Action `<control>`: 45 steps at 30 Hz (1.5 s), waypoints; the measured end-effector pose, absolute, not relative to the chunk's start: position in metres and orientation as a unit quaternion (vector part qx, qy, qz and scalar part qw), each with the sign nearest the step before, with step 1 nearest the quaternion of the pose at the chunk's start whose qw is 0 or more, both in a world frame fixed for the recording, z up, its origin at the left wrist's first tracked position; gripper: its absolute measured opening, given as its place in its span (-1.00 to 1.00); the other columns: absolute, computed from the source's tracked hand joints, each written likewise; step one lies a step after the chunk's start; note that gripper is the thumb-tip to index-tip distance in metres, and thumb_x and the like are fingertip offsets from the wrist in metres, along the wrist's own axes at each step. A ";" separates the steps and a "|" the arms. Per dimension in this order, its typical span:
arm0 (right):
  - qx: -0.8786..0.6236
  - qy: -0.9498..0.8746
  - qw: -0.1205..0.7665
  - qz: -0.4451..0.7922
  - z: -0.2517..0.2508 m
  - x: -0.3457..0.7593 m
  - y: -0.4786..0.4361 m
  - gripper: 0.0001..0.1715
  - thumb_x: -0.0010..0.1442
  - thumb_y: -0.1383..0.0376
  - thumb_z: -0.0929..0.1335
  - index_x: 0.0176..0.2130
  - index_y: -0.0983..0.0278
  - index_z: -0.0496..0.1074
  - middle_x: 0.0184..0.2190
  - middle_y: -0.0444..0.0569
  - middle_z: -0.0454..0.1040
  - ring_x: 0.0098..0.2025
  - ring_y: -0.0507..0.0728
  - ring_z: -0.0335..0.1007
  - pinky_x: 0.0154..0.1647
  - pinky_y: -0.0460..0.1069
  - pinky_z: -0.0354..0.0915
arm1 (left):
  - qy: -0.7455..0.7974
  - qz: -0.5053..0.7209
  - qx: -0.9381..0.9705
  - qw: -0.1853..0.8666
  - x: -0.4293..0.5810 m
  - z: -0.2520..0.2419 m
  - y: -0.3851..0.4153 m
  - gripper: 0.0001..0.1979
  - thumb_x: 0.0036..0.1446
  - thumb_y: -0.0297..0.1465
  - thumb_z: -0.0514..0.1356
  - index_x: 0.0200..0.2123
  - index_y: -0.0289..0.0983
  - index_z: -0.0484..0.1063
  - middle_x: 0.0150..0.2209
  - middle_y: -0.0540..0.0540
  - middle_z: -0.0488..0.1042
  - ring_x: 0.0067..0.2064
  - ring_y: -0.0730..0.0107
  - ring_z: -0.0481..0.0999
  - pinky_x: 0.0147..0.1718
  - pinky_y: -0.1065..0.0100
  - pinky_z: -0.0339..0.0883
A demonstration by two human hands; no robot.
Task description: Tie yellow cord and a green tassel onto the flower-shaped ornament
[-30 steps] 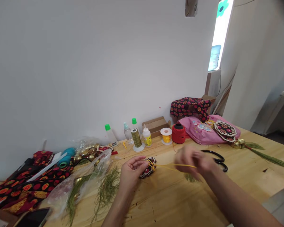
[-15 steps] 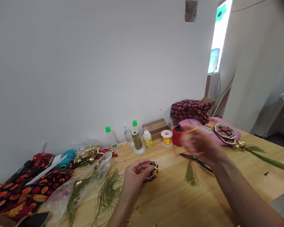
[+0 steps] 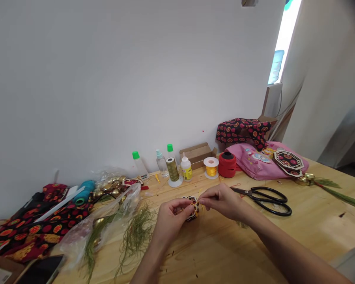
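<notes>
Near the middle of the table, my left hand (image 3: 177,212) is closed on a small dark ornament (image 3: 191,216) with a pale scalloped edge. Yellow cord (image 3: 196,205) runs over the ornament's face. My right hand (image 3: 220,201) pinches that cord between thumb and fingertips, right beside the left fingertips. The fingers partly cover the ornament. Just beyond my right hand lie black-handled scissors (image 3: 263,197). Under my right forearm, a green tassel (image 3: 241,224) shows only at its tip.
Along the wall stand a spool of yellow cord (image 3: 211,170), a red thread cone (image 3: 227,165), an olive thread spool (image 3: 172,170) and a glue bottle (image 3: 186,169). Loose green threads (image 3: 139,228) and patterned fabric (image 3: 32,228) lie left. A pink bag (image 3: 254,159) sits right.
My right hand has come down and left from above the scissors to the ornament, where it now pinches the yellow cord. The scissors are more exposed, and the tassel is mostly covered.
</notes>
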State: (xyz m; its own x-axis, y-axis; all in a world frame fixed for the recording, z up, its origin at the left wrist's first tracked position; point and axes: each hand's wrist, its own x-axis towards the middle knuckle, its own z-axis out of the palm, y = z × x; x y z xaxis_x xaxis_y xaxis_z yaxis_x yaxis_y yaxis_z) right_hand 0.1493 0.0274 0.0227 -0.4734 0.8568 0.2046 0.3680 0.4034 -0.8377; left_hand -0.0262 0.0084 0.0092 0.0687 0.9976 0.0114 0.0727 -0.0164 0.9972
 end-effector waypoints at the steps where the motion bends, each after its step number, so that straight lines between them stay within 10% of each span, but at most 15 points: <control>1: -0.397 -0.770 0.342 0.364 0.025 0.150 0.027 -0.73 0.04 0.24 0.26 -0.50 0.32 0.48 -0.64 -0.10 0.37 -0.58 -0.02 0.19 -0.61 -0.14 0.06 | 0.498 0.460 0.545 0.493 -0.026 0.009 0.008 -0.84 -0.25 -0.39 0.28 -0.51 -0.34 0.53 -0.54 -0.09 0.53 -0.55 0.46 0.42 -0.56 0.49 0.28; 15: -0.436 -0.673 0.421 0.424 0.030 0.156 0.025 -0.80 -0.12 0.27 0.32 -0.59 0.38 0.43 -0.75 -0.21 0.10 -0.69 -0.11 -0.15 -0.70 -0.15 -0.21 | 0.489 0.431 0.526 0.546 -0.029 0.013 0.005 -0.81 -0.21 -0.34 0.27 -0.48 -0.34 0.54 -0.54 -0.09 0.54 -0.52 0.47 0.41 -0.52 0.50 0.23; 45: -0.375 -0.594 0.487 0.519 0.032 0.147 0.020 -0.78 -0.11 0.23 0.37 -0.57 0.37 0.42 -0.67 -0.18 0.25 -0.61 -0.10 -0.01 -0.60 -0.14 -0.08 | 0.490 0.463 0.514 0.531 -0.026 0.020 0.001 -0.77 -0.25 -0.28 0.26 -0.58 -0.36 0.41 -0.74 0.09 0.29 -0.71 0.67 0.12 -0.72 0.58 -0.09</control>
